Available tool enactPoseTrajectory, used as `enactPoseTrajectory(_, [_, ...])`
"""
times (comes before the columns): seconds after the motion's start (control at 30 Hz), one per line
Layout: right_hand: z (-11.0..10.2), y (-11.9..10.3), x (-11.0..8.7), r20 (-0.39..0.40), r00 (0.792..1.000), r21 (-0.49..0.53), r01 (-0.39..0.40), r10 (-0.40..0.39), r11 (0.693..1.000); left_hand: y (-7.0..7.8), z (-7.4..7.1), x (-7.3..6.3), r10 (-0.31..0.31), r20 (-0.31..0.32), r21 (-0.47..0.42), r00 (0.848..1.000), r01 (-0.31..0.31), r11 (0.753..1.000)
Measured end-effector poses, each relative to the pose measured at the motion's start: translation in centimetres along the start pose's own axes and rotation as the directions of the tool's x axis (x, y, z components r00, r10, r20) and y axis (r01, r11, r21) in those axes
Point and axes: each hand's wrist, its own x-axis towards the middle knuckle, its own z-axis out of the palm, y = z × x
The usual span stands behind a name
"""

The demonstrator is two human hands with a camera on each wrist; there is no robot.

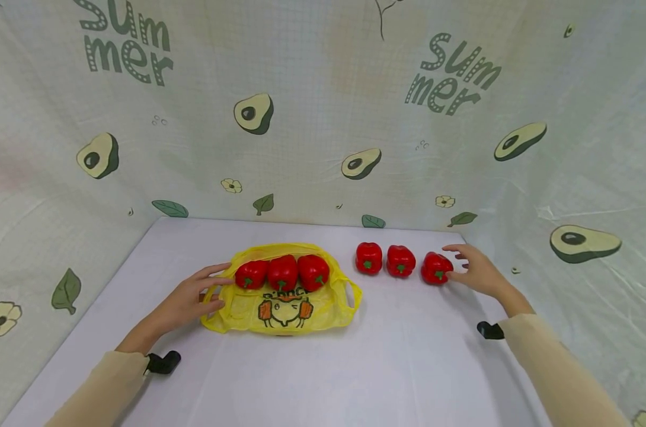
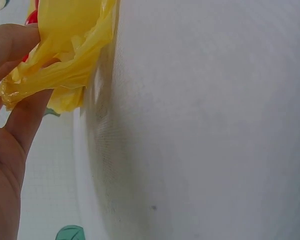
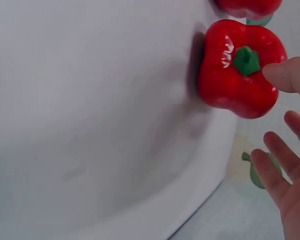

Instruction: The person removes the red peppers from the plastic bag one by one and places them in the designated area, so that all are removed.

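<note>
Second red pepper [image 3: 248, 7] cut off by the right wrist view's top edge.

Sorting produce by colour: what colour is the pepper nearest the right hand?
Red, with a green stem; the pepper shows best in the right wrist view.

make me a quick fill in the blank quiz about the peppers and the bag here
1. The yellow plastic bag has ____ red bell peppers on it.
2. Three more peppers stand in a row on the white table, to the ____ of the bag.
3. The left hand pinches the bag's ____ edge.
4. The right hand reaches, fingers spread, for the ____ pepper of that row.

Missing words: three; right; left; rightmost
</note>
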Motion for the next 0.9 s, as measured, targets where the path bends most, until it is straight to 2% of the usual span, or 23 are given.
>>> enactPoseTrajectory(0.2, [-1.3, -2.9, 0.4, -0.077, 0.994, -0.035, 0.081, -0.083, 0.996, 0.0, -0.1, 0.0, 0.005, -0.004, -0.007, 1.000, -0.005, 1.000])
enactPoseTrajectory(0.47, [-1.3, -9.0, 1.4, -0.128, 0.958, -0.068, 0.250, -0.257, 0.966, 0.1, 0.0, 0.1, 0.011, -0.005, 0.004, 1.000, -0.011, 1.000])
enactPoseTrajectory(0.7, [0.6, -15.0, 1.6, -0.092, 0.943, -0.007, 0.322, -0.321, 0.947, 0.1, 0.2, 0.0, 0.024, -0.004, -0.001, 1.000, -0.024, 1.000])
enactPoseTrajectory(0.9, [3.8, -19.0, 2.6, -0.039, 0.907, 0.061, 0.420, -0.419, 0.905, 0.2, 0.1, 0.0, 0.039, -0.023, 0.012, 0.999, -0.039, 0.999])
